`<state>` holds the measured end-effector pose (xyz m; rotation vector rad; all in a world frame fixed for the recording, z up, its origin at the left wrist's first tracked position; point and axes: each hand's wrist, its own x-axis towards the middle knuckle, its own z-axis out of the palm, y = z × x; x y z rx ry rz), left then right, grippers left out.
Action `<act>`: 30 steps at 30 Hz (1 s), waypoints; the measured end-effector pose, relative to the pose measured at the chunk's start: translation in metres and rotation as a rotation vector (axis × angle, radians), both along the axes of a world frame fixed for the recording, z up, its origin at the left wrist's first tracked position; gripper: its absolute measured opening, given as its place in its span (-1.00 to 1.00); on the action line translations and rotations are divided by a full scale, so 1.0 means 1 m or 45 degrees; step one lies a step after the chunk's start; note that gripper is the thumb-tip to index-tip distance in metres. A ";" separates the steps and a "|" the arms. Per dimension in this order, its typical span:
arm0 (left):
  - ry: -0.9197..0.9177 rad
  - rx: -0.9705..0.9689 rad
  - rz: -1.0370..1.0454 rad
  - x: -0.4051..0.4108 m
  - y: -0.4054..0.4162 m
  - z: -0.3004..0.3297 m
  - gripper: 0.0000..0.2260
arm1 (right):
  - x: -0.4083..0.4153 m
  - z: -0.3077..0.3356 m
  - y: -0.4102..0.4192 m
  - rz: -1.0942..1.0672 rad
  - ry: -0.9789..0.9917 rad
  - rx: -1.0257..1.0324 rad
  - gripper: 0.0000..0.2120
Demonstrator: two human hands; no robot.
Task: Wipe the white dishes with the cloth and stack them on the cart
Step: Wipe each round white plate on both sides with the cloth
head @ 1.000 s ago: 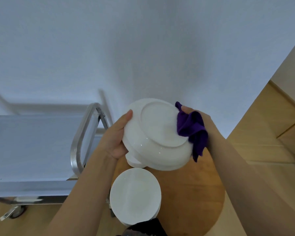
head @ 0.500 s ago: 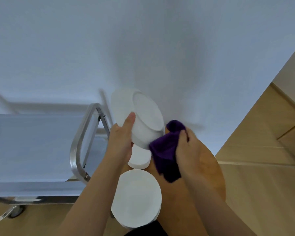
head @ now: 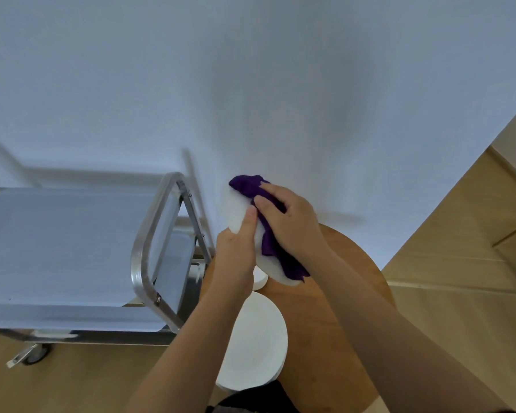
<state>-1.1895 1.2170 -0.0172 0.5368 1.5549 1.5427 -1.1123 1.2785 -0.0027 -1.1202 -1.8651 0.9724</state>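
My left hand (head: 237, 251) grips a white dish (head: 235, 210) by its rim and holds it tilted on edge above a round wooden table (head: 334, 299). My right hand (head: 289, 222) presses a purple cloth (head: 270, 234) against the dish's right face, and the cloth hangs down past the lower rim. A stack of white plates (head: 256, 341) sits on the table below my arms. A small white dish (head: 259, 278) shows just under the held one. The steel cart (head: 72, 251) stands to the left, its top shelf bare.
The cart's handle bar (head: 152, 242) rises close to my left wrist. A cart wheel (head: 38, 354) rests on the wooden floor at lower left. A pale wall fills the upper view, and a wooden floor and baseboard run along the right.
The dish has turned from bottom-facing-me to nearly edge-on. My right hand with the cloth dropped below the dish, then came back up onto its right face.
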 end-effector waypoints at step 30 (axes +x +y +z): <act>0.484 0.085 -0.597 -0.055 -0.050 -0.009 -0.65 | 0.052 -0.063 -0.003 -0.629 0.539 -1.097 -0.75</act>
